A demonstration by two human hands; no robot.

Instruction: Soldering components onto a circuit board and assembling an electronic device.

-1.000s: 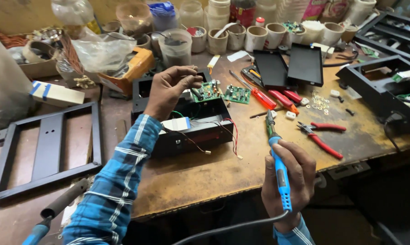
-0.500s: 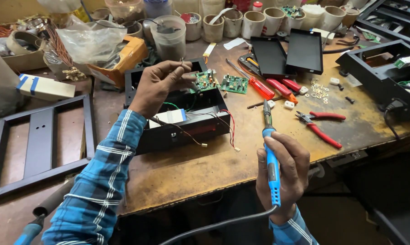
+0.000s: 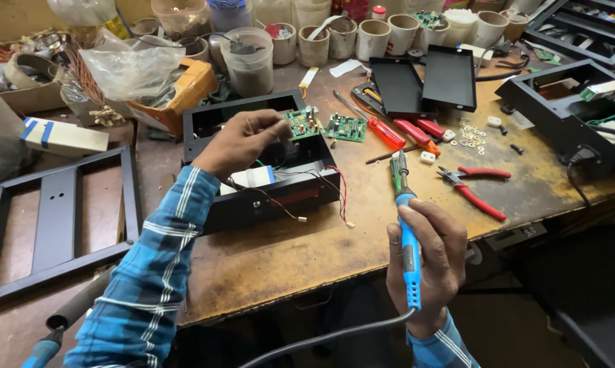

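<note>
Centre frame: left hand (image 3: 243,140) pinches a green board (image 3: 302,123) over the open black case (image 3: 260,170). Lower right: right hand (image 3: 423,262) wraps the blue iron (image 3: 407,232). Wires (image 3: 321,191) hang loose; assembly looks unfinished.

The sleeve (image 3: 159,272) is blue plaid, the iron (image 3: 408,249) blue, the box (image 3: 266,197) black, the board (image 3: 302,123) green, the pliers (image 3: 481,187) red.

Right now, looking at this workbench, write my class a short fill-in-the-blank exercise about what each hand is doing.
1. The right hand grips a ____ soldering iron.
2. The left hand holds a small ____ circuit board over the black case.
3. The pliers on the table have ____ handles.

Missing words: blue; green; red
</note>
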